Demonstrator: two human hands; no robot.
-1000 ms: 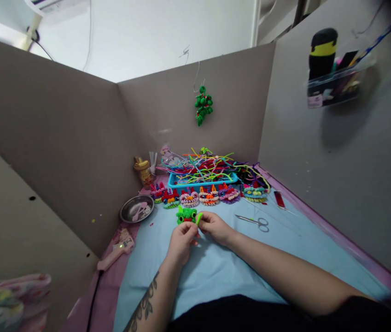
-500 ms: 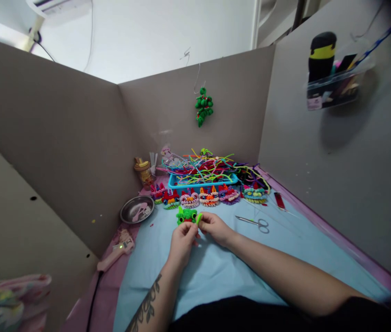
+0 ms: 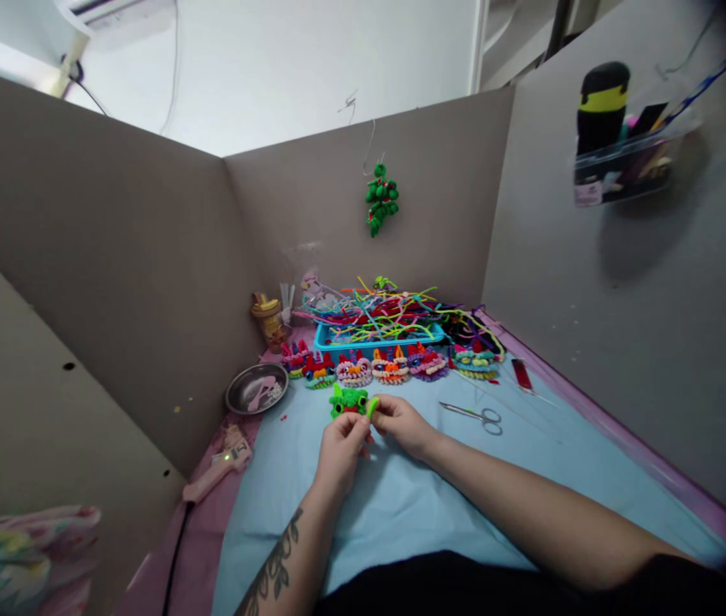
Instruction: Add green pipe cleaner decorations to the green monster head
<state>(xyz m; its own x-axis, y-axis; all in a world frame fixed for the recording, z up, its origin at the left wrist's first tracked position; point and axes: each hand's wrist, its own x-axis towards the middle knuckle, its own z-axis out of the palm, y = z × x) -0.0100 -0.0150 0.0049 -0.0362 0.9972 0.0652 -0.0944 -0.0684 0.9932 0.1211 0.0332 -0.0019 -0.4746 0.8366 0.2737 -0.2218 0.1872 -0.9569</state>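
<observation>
Between my two hands is a short yellow-green piece of pipe cleaner [image 3: 373, 407], pinched at its lower end by my left hand [image 3: 343, 438]. The fingers of my right hand [image 3: 399, 423] are closed against the same piece from the right side. Just beyond my fingertips sits a green pipe-cleaner animal head [image 3: 349, 399] with round dark eyes and a bit of red at the mouth. Its lower part is hidden behind my left hand, so I cannot tell whether the piece is joined to it. Scissors [image 3: 473, 416] lie to the right.
Several colourful pipe-cleaner heads [image 3: 391, 366] line up before a blue tray [image 3: 378, 346] heaped with pipe cleaners. At left are a metal bowl [image 3: 256, 389] and a pink glue gun [image 3: 218, 472] with its cord. A red-handled tool [image 3: 521, 375] lies at right. Grey panels [image 3: 311, 197] enclose the table.
Both hands keep their hold on the yellow-green piece, which leans slightly more to the right. The whole view has shifted a little.
</observation>
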